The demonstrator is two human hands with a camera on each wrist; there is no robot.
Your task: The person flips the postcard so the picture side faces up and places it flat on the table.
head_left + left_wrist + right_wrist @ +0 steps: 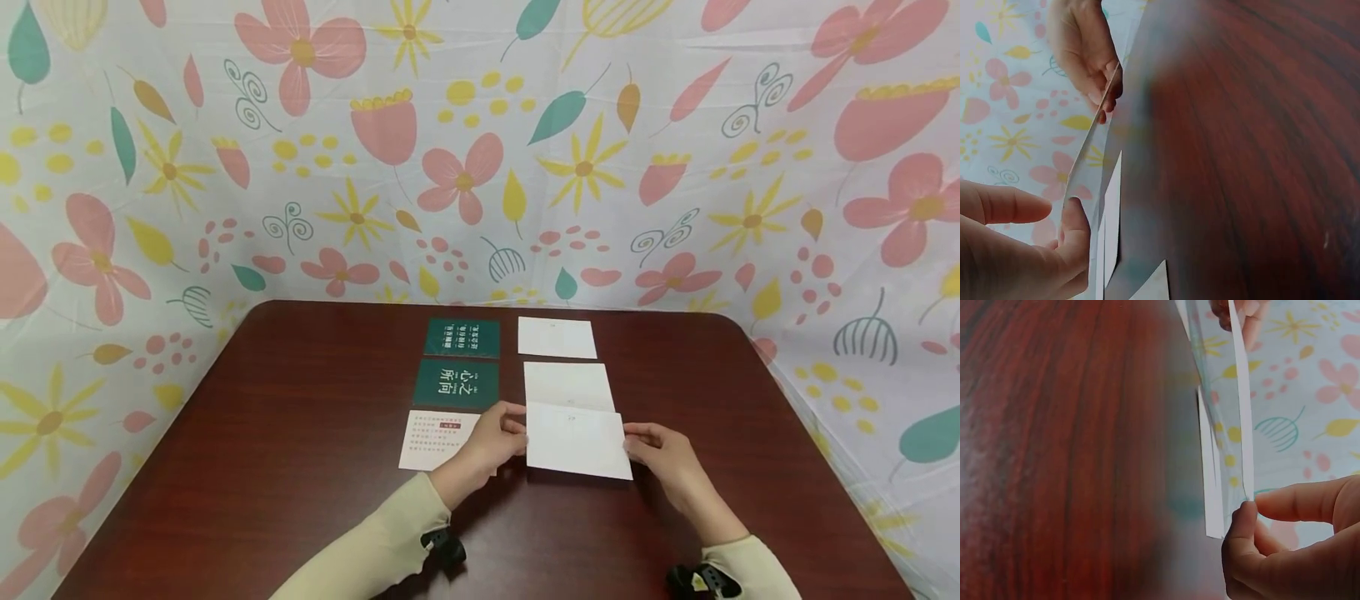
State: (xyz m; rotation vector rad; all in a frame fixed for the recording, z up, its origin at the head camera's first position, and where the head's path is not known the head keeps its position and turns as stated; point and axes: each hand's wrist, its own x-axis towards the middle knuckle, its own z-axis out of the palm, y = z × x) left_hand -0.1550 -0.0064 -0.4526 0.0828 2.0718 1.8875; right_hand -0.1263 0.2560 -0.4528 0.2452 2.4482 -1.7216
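Note:
Between both hands a white card (577,446) is held up over the table, seen nearly edge-on in the wrist views. My left hand (491,437) pinches its left edge between thumb and fingers. On the opposite side, my right hand (667,462) grips the right edge, thumb and index finger (1297,501) meeting at the card. In the head view the held card overlaps the near part of another white card (566,383). A card with red print (427,442) lies under the left hand, partly hidden by it.
Two green cards, one with large white characters (456,383) and one with smaller lines (462,337), lie in the left column. A white card (557,337) lies at the back right. The dark wooden table (300,417) meets a flowered cloth (465,167) behind.

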